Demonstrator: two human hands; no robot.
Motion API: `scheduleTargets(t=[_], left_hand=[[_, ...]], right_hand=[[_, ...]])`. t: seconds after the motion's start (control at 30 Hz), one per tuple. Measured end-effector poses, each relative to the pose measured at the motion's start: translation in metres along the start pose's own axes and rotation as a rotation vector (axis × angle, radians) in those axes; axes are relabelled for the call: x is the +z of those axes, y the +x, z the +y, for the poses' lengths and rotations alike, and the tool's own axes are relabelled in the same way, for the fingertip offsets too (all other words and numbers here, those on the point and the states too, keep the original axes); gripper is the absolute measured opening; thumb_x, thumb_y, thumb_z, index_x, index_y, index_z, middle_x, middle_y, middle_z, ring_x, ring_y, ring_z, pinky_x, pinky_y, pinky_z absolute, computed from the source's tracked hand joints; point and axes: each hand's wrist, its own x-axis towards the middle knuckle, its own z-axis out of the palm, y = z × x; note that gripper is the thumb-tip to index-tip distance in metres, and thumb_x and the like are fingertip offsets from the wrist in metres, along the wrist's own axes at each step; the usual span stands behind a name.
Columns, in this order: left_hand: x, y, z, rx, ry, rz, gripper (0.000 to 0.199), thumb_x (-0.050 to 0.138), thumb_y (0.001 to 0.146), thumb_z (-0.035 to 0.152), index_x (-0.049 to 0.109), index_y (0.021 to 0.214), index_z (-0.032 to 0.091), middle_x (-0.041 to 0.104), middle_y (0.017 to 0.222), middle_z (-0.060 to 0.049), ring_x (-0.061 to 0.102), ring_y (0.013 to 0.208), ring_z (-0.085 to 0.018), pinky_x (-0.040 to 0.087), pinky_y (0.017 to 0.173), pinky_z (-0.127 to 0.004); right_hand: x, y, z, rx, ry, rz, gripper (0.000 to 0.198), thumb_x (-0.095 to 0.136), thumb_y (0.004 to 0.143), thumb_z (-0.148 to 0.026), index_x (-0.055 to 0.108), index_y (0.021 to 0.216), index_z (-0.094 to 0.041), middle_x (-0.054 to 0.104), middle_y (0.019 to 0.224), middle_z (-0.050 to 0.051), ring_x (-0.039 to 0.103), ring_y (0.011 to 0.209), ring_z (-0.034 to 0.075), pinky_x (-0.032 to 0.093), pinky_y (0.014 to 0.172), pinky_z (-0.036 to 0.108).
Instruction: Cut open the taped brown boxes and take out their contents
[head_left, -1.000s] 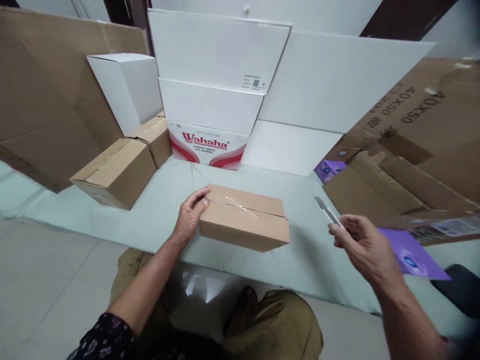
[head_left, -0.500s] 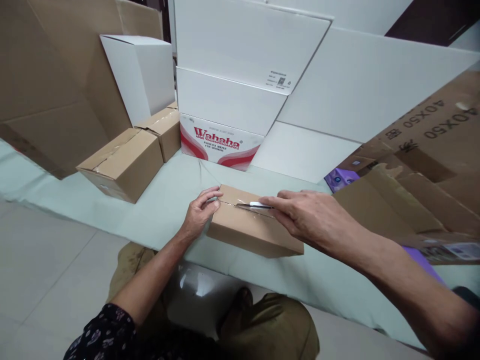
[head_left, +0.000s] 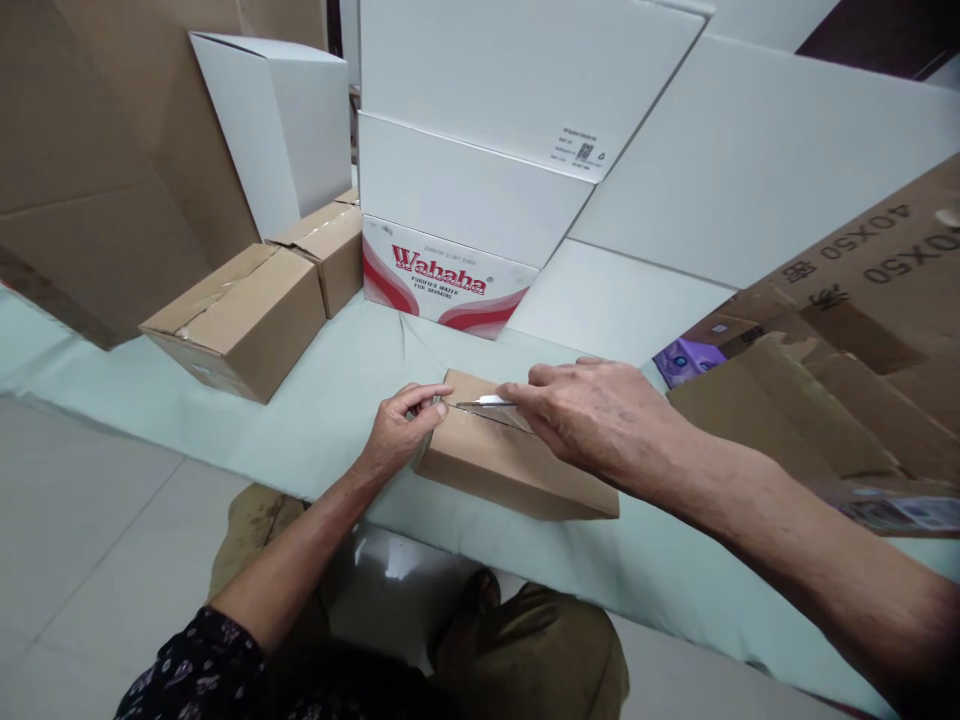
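A small brown cardboard box (head_left: 510,465) lies on the pale green cloth in front of me, clear tape along its top seam. My left hand (head_left: 405,425) grips the box's left end, thumb on top and fingers at the far corner. In my right hand (head_left: 592,410) is a knife with a white part near the fingers (head_left: 491,399); its thin blade lies along the taped seam, the tip close to my left thumb. The fist hides the knife's handle and part of the box's right top.
Two taped brown boxes (head_left: 244,320) stand at the left, before a tall white box (head_left: 300,140). A Wahaha carton (head_left: 446,280) sits under white panels at the back. Large brown cartons (head_left: 847,400) and a purple box (head_left: 686,362) are at the right.
My right hand has drawn the knife leftward along the seam, toward my left hand. The left hand keeps its hold on the box's end. The view has shifted slightly.
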Motion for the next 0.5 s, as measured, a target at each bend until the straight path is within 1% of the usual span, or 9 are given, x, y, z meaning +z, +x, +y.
scheduleTargets(t=[0.13,0.23,0.37,0.5], left_hand=[[0.0,-0.003,0.001,-0.066,-0.004,0.013,0.028,0.073,0.079,0.033,0.084,0.102,0.021,0.063,0.076,0.0,0.052,0.071,-0.015,0.043,0.072,-0.03],[0.0,-0.004,0.002,-0.086,0.014,0.028,0.031,0.073,0.078,0.034,0.084,0.103,0.021,0.066,0.078,-0.001,0.053,0.073,-0.016,0.044,0.074,-0.031],[0.0,-0.005,0.002,-0.093,0.029,0.059,0.031,0.075,0.076,0.037,0.084,0.101,0.022,0.065,0.075,0.0,0.054,0.073,-0.017,0.046,0.076,-0.032],[-0.001,-0.006,0.0,-0.084,0.063,0.091,0.03,0.074,0.075,0.038,0.085,0.099,0.023,0.068,0.076,-0.001,0.058,0.077,-0.019,0.049,0.078,-0.033]], right_hand=[[0.004,-0.001,-0.002,0.003,0.01,-0.023,0.028,0.049,0.099,-0.019,0.074,0.111,-0.023,0.069,0.082,0.006,0.055,0.062,0.016,0.026,0.061,0.032],[0.012,-0.006,0.001,-0.001,0.0,-0.01,0.025,0.051,0.098,-0.018,0.073,0.11,-0.023,0.068,0.08,0.006,0.056,0.063,0.017,0.025,0.06,0.032],[0.022,-0.022,0.01,-0.022,0.031,0.03,0.026,0.05,0.097,-0.016,0.074,0.105,-0.022,0.066,0.076,0.005,0.056,0.06,0.016,0.028,0.062,0.033],[0.027,-0.042,0.022,0.011,0.043,0.017,0.029,0.05,0.096,-0.017,0.075,0.108,-0.024,0.067,0.075,0.004,0.055,0.059,0.016,0.029,0.063,0.034]])
